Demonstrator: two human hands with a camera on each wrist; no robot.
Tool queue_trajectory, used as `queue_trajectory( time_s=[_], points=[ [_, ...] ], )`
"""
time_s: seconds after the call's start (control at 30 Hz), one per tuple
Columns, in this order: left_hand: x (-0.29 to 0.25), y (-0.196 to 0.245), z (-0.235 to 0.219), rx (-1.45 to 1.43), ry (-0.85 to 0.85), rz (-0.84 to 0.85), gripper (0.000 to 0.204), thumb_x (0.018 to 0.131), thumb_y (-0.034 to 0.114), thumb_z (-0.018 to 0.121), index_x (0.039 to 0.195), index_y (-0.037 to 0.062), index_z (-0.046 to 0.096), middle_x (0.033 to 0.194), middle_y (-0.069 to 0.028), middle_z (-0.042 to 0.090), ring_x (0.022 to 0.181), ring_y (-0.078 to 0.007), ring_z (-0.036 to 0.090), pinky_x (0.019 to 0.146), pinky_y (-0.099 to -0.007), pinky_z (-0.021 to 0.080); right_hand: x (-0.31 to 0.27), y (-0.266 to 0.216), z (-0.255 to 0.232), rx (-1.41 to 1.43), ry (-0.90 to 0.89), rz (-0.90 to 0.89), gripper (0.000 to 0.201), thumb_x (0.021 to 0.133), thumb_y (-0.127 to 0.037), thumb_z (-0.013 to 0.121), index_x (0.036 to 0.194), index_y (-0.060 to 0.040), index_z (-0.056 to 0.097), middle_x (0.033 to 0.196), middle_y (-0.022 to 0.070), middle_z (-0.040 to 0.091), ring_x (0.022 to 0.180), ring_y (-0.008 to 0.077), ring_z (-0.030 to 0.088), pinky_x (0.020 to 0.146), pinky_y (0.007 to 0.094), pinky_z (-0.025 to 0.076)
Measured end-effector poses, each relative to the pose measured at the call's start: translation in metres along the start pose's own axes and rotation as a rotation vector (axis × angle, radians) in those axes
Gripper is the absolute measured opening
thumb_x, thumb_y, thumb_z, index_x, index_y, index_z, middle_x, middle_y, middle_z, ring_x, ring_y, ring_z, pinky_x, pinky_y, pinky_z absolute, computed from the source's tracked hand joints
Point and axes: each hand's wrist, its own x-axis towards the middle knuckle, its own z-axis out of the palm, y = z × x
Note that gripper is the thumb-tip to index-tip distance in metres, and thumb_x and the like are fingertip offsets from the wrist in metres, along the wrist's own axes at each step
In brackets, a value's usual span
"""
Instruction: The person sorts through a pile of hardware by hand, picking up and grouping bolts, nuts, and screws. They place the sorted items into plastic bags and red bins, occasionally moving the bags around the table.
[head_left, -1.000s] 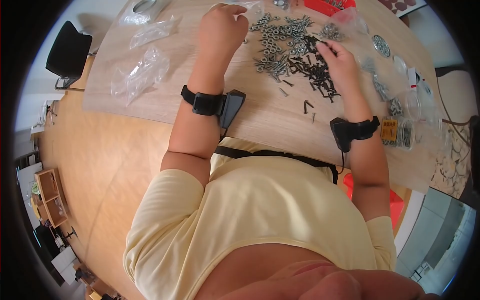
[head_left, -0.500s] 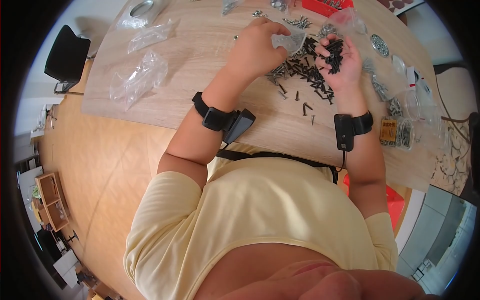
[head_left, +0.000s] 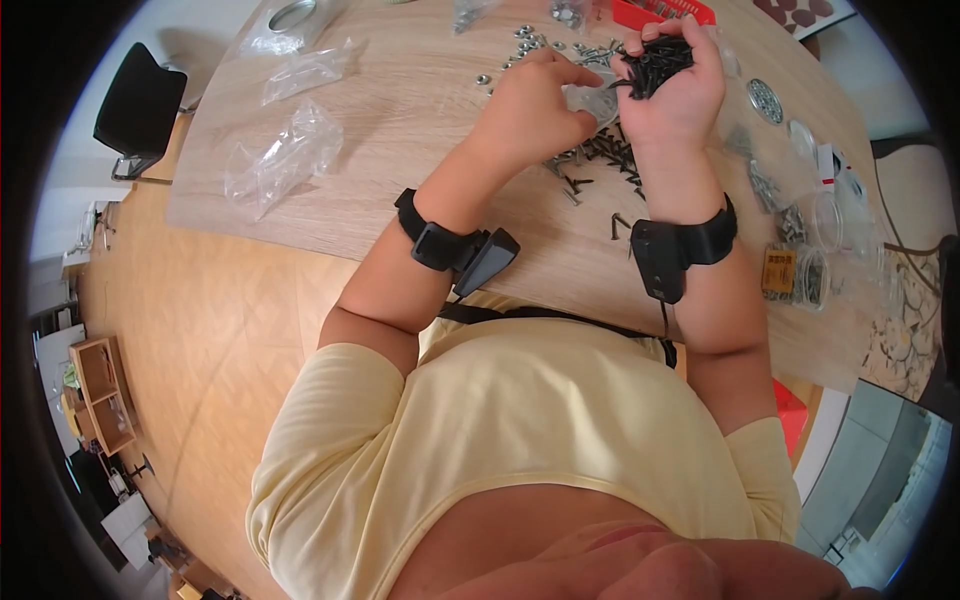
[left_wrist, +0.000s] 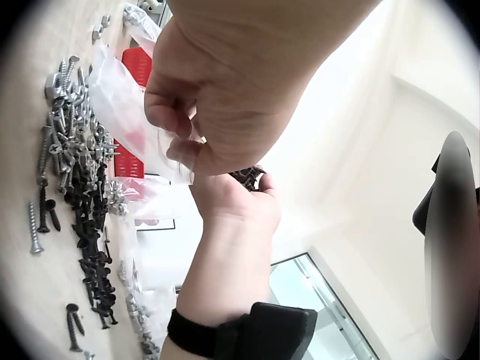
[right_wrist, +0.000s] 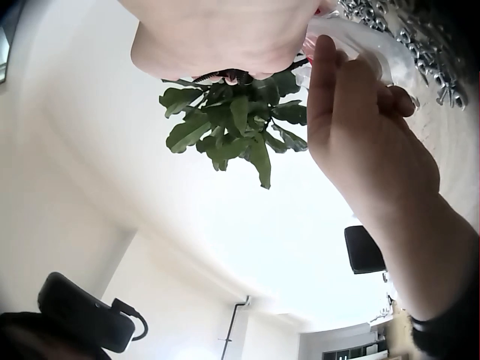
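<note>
Two hands meet over scattered screws, top centre of the head view.
Left hand (head_left: 530, 110) pinches a clear bag (left_wrist: 124, 112); right hand (head_left: 670, 90) cups black screws (head_left: 655, 62).

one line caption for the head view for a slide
Right hand cups black screws while left hand holds a clear bag.

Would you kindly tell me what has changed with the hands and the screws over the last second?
The right hand, which was picking among the black screws on the table, has scooped up a handful of black screws and lifted it, palm up. The left hand has taken hold of a clear plastic bag and brought it beside that handful. The loose screws, empty bags and red tray lie as before.
</note>
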Motion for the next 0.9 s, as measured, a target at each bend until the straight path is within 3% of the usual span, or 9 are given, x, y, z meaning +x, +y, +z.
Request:
queue_trajectory(
  time_s=[0.23, 0.43, 0.6, 0.9],
  points=[
    [0.002, 0.001, -0.004, -0.074, 0.0, -0.055, 0.038, 0.057, 0.013, 0.065, 0.094, 0.0036, 0.069, 0.088, -0.0157, 0.059, 0.074, -0.0296, 0.059, 0.07, -0.0352, 0.048, -0.001, 0.015, -0.001, -0.115, 0.001, -0.071, 0.019, 0.084, -0.02, 0.055, 0.072, -0.0051, 0.052, 0.069, 0.0061, 0.051, 0.069, 0.0203, 0.05, 0.06, 0.0352, 0.04],
    [0.002, 0.0, -0.004, -0.109, 0.01, -0.079, 0.041, 0.056, 0.013, 0.066, 0.096, 0.0033, 0.069, 0.087, -0.0149, 0.058, 0.072, -0.0283, 0.059, 0.069, -0.0342, 0.048, -0.007, 0.016, 0.006, -0.26, -0.028, -0.196, 0.017, 0.084, -0.015, 0.054, 0.072, -0.0028, 0.052, 0.068, 0.007, 0.052, 0.068, 0.0221, 0.052, 0.065, 0.0358, 0.044],
    [0.003, -0.002, -0.003, -0.107, 0.024, -0.063, 0.042, 0.056, 0.012, 0.067, 0.097, 0.0036, 0.069, 0.087, -0.015, 0.058, 0.068, -0.0261, 0.059, 0.066, -0.0334, 0.049, -0.007, 0.019, 0.003, -0.261, -0.143, -0.287, 0.013, 0.085, -0.009, 0.049, 0.078, 0.0006, 0.054, 0.071, 0.0093, 0.054, 0.068, 0.0236, 0.053, 0.067, 0.0357, 0.045],
    [0.004, -0.001, -0.005, -0.149, 0.049, -0.096, 0.042, 0.058, 0.012, 0.066, 0.099, 0.0044, 0.069, 0.09, -0.0144, 0.058, 0.064, -0.022, 0.059, 0.064, -0.0323, 0.05, -0.016, 0.017, 0.005, -0.413, -0.274, -0.31, 0.022, 0.087, -0.012, 0.043, 0.08, 0.0042, 0.055, 0.074, 0.0124, 0.056, 0.07, 0.0235, 0.055, 0.071, 0.0348, 0.044]
  ],
)
